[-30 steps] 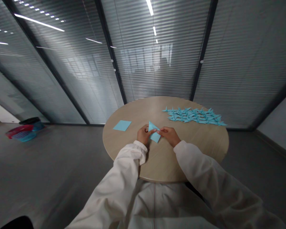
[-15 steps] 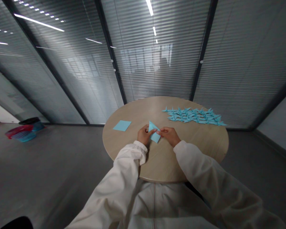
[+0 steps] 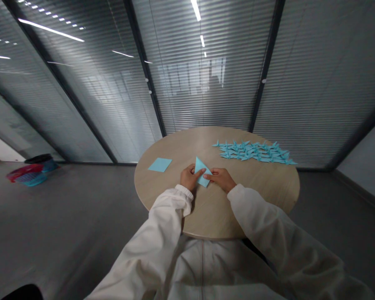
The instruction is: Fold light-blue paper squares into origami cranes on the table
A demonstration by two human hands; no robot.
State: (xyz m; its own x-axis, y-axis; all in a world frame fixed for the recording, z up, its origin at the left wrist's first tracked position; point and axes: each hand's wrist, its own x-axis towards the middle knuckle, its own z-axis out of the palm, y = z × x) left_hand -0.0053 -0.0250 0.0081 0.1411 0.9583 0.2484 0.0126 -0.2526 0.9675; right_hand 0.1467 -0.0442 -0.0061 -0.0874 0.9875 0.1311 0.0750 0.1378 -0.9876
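A light-blue sheet of origami paper [image 3: 202, 181], partly folded with a pointed top, is held between both hands over the middle of the round table. My left hand [image 3: 189, 176] grips its left side, with the thumb lying across the front. At the right edge, my right hand [image 3: 221, 179] pinches the paper between thumb and fingers. The fingers behind the paper are partly hidden. To the left lies a flat blue paper square [image 3: 160, 164]. Many folded blue paper cranes [image 3: 253, 151] stand in close rows at the back right.
The round wooden table [image 3: 212, 221] stands close to a glass partition with blinds [image 3: 206, 100]. On the floor at far left sit a red and blue basket [image 3: 29, 175] and a dark-rimmed bin [image 3: 45, 161]. A dark rounded object [image 3: 23, 292] shows at the bottom left.
My right thumb has shifted slightly left and down on the paper, and the paper's right flap shows wider. My left hand has hardly moved.
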